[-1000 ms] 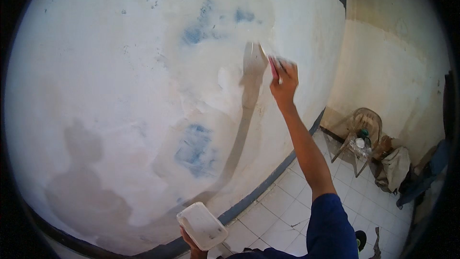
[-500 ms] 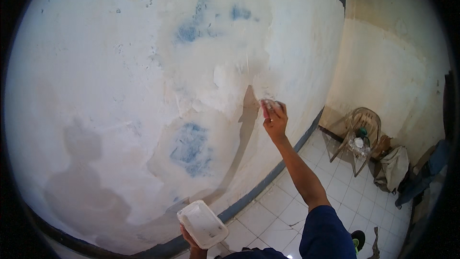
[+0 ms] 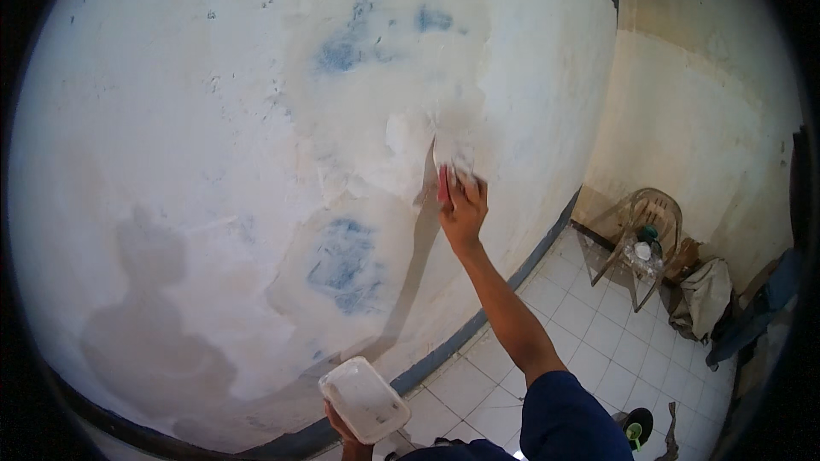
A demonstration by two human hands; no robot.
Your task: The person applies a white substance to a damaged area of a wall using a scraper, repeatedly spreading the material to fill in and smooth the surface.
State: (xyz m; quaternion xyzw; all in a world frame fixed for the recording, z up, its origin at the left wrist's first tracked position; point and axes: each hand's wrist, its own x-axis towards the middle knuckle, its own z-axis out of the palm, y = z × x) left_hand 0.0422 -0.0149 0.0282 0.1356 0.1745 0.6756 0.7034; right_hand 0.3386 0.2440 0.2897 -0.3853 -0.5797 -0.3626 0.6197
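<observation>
My right hand (image 3: 465, 209) is closed round a small putty scraper (image 3: 442, 183) with a red grip. The scraper's blade end is against the wall (image 3: 231, 145) or very close to it, partly covered by my fingers and blurred. Pale filler patches and blue stains (image 3: 342, 265) mark the white wall around there. Low at the front, my left hand (image 3: 342, 427) grips a white rectangular plastic tub (image 3: 367, 401) by its left side. The tub is tilted toward me, and white smears show inside it.
A plastic armchair (image 3: 658, 213) with a clear bag and small items on it stands by the far right wall. Cloths and sacks (image 3: 705, 299) are heaped beside it. A dark skirting strip (image 3: 474, 324) borders the white tiled floor (image 3: 478, 376).
My right hand has moved left with the scraper, and its shadow on the wall has shifted left too. The left hand and tub have hardly moved.
</observation>
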